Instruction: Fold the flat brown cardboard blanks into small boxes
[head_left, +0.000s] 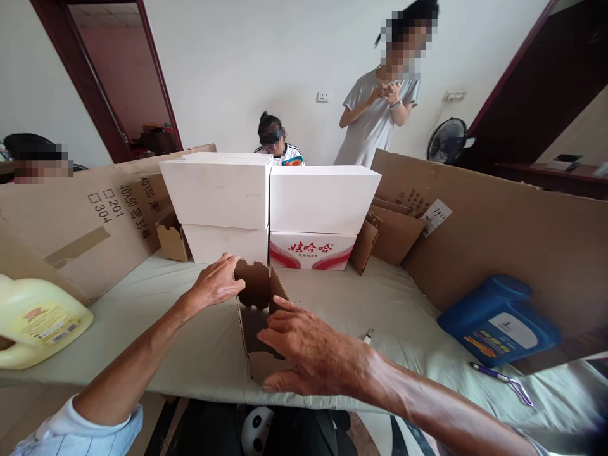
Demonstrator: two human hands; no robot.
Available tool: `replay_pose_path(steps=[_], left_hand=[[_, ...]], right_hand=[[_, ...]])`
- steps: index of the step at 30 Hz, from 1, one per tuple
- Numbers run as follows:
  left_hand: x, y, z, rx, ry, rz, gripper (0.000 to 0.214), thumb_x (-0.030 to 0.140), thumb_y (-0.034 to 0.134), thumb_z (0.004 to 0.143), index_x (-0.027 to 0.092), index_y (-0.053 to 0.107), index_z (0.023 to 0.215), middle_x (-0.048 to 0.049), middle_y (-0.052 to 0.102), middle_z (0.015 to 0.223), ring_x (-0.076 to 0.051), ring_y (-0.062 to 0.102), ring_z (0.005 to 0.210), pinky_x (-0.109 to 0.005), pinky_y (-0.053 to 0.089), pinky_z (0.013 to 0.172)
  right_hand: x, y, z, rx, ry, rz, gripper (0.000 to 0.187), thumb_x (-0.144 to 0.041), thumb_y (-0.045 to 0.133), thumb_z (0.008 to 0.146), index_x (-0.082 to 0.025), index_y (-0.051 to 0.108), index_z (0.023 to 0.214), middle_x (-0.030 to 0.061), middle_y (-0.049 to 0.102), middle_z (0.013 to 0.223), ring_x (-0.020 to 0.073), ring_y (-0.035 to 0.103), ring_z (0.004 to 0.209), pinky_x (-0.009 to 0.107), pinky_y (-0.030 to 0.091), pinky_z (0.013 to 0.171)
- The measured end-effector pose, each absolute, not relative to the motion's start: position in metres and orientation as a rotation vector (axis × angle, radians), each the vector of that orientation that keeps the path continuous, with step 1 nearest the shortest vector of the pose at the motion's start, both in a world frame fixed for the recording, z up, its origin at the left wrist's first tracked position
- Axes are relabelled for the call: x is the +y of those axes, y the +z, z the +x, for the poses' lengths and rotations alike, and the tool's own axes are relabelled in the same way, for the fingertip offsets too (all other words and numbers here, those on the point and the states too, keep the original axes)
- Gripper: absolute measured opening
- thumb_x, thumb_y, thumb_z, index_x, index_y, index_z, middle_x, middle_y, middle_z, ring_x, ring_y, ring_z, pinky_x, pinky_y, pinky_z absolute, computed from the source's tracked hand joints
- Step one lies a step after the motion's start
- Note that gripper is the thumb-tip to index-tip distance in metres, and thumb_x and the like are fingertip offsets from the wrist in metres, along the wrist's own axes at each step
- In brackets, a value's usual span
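Observation:
A small open-topped brown cardboard box (266, 364) with notched edges stands near the table's front edge. At its left wall is my left hand (216, 283), its fingers at the far corner and thumb over the rim, gripping it. Over the box's right side reaches my right hand (316, 348), fingers spread and thumb apart; it hides much of that wall, and whether it touches it I cannot tell. Behind the box are stacked white boxes: an upper left white box (216, 190), an upper right white box (323, 199), and a lower box with red lettering (313, 251).
Large cardboard panels, left (76, 228) and right (498, 234), flank the cloth-covered table (142, 316). A yellow jug (47, 320) lies left; a blue bottle (503, 320) and a purple-handled tool (498, 378) lie right. One person (380, 120) stands behind; others sit behind and left.

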State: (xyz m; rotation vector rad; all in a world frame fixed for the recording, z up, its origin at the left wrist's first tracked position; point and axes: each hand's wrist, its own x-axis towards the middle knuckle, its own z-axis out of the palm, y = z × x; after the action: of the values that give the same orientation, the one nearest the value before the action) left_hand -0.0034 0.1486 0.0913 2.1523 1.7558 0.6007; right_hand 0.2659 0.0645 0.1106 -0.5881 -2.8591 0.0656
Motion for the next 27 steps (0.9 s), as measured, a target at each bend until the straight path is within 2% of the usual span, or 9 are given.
replay_pose_path(steps=[3,6,9,13,18,21,24,26,27], left_hand=[[0.149,0.095,-0.003,1.714,0.546,2.231,0.046,0.030,0.064,0.075,0.024,0.070,0.121,-0.0130,0.071,0.123,-0.038,0.070,0.107,-0.046,0.053,0.097],[0.147,0.099,-0.005,1.661,0.516,2.309,0.047,0.027,0.062,0.074,0.026,0.071,0.120,-0.0117,0.073,0.119,-0.037,0.069,0.110,-0.046,0.052,0.100],[0.145,0.101,-0.008,1.620,0.504,2.369,0.046,0.025,0.062,0.072,0.027,0.073,0.117,-0.0110,0.075,0.116,-0.038,0.066,0.120,-0.047,0.050,0.106],[0.144,0.101,-0.010,1.486,0.457,2.447,0.041,0.023,0.060,0.072,0.028,0.079,0.109,-0.0102,0.079,0.115,-0.037,0.066,0.122,-0.047,0.048,0.110],[0.149,0.103,-0.005,1.355,0.361,2.440,0.045,0.023,0.059,0.072,0.029,0.085,0.109,-0.0099,0.079,0.128,-0.037,0.067,0.125,-0.048,0.046,0.112],[0.153,0.105,-0.003,1.330,0.279,2.457,0.044,0.024,0.060,0.072,0.031,0.086,0.107,-0.0088,0.078,0.126,-0.036,0.068,0.120,-0.047,0.045,0.112],[0.156,0.106,-0.002,1.291,0.227,2.495,0.031,0.027,0.059,0.075,0.033,0.084,0.093,-0.0078,0.078,0.117,-0.034,0.067,0.113,-0.047,0.044,0.110],[0.157,0.107,-0.001,1.282,0.271,2.486,0.020,0.028,0.062,0.075,0.033,0.080,0.080,-0.0075,0.077,0.108,-0.033,0.068,0.105,-0.047,0.043,0.109],[0.157,0.108,0.000,1.280,0.292,2.477,0.015,0.028,0.063,0.074,0.032,0.078,0.075,-0.0072,0.076,0.104,-0.032,0.069,0.101,-0.048,0.042,0.109]], right_hand=[[0.055,0.098,0.271,-2.967,-0.023,-0.686,0.015,-0.031,0.081,0.096,-0.019,0.079,0.087,0.0037,0.077,0.077,0.0229,0.074,0.087,0.044,0.034,0.133],[0.055,0.088,0.272,-2.938,-0.044,-0.734,0.015,-0.024,0.077,0.098,-0.020,0.078,0.083,0.0032,0.077,0.078,0.0217,0.073,0.085,0.042,0.037,0.128],[0.058,0.087,0.264,-2.939,-0.035,-0.805,0.017,-0.022,0.074,0.100,-0.020,0.077,0.084,0.0034,0.077,0.079,0.0200,0.070,0.080,0.039,0.045,0.115],[0.065,0.090,0.251,-2.997,0.017,-0.875,0.021,-0.019,0.072,0.102,-0.019,0.074,0.081,0.0032,0.074,0.076,0.0182,0.067,0.074,0.037,0.046,0.098],[0.068,0.086,0.249,-2.793,-0.196,-0.893,0.013,-0.022,0.076,0.100,-0.018,0.068,0.091,0.0058,0.071,0.094,0.0202,0.061,0.084,0.035,0.042,0.076],[0.060,0.073,0.254,-2.592,-0.429,-0.656,0.019,-0.009,0.063,0.103,-0.019,0.063,0.086,0.0058,0.066,0.095,0.0198,0.055,0.082,0.035,0.040,0.069],[0.052,0.056,0.259,-2.458,-0.520,-0.514,0.029,-0.005,0.051,0.107,-0.017,0.066,0.084,0.0063,0.066,0.090,0.0204,0.057,0.085,0.037,0.049,0.078],[0.050,0.046,0.261,-2.401,-0.567,-0.518,0.026,-0.005,0.050,0.106,-0.013,0.073,0.097,0.0108,0.073,0.102,0.0248,0.063,0.102,0.043,0.054,0.099],[0.049,0.041,0.262,-2.391,-0.617,-0.538,0.026,-0.005,0.049,0.105,-0.010,0.075,0.107,0.0142,0.075,0.111,0.0279,0.065,0.112,0.047,0.052,0.109]])
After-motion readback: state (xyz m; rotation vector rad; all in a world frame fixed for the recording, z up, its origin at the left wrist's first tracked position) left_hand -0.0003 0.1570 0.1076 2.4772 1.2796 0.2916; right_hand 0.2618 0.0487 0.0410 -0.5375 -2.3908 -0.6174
